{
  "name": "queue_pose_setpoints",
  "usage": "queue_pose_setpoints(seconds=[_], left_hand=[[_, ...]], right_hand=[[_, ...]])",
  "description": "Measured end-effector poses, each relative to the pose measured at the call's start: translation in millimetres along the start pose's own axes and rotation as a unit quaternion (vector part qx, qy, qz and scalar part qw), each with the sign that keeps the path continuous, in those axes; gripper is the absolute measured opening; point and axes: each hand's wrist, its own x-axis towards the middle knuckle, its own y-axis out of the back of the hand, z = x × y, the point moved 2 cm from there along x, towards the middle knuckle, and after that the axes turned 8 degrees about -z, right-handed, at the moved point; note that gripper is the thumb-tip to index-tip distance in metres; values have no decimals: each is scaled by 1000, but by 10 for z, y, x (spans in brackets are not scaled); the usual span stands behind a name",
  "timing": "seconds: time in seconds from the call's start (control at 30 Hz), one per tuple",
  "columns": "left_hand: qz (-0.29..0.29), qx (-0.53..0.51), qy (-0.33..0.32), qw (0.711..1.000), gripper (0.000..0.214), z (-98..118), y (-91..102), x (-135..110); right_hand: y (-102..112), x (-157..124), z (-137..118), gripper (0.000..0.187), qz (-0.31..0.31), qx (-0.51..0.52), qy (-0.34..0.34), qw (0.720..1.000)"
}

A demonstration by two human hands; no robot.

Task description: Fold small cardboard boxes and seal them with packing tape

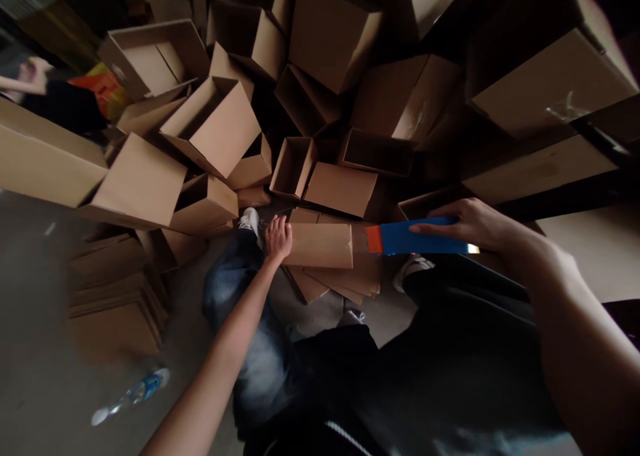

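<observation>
left hand [278,238] on brown cardboard box [320,245]

Bare forearms [220,356]; a black top [450,363] with a thin white stripe [347,439]; faded blue jeans [231,289]; white sneakers [249,221].

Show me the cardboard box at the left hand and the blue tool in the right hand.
cardboard box [320,245], head view, on its upper face
blue tool [425,243], head view, on its blue body
</observation>
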Motion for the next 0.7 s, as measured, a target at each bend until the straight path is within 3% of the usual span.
queue_pose_setpoints(seconds=[0.1, 0.37, 0.7], left_hand=[[-1, 4, -3, 1000, 46, 20, 13, -4], [-3, 11, -16, 1000, 44, 74, 30, -15], [-36, 0, -113, 993, 48, 157, 56, 11]], right_hand=[[-14, 53, -67, 38, -26, -46, -20, 998], [-109, 255, 9, 41, -27, -80, -21, 996], [-206, 312, -89, 40, -65, -86, -55, 993]])
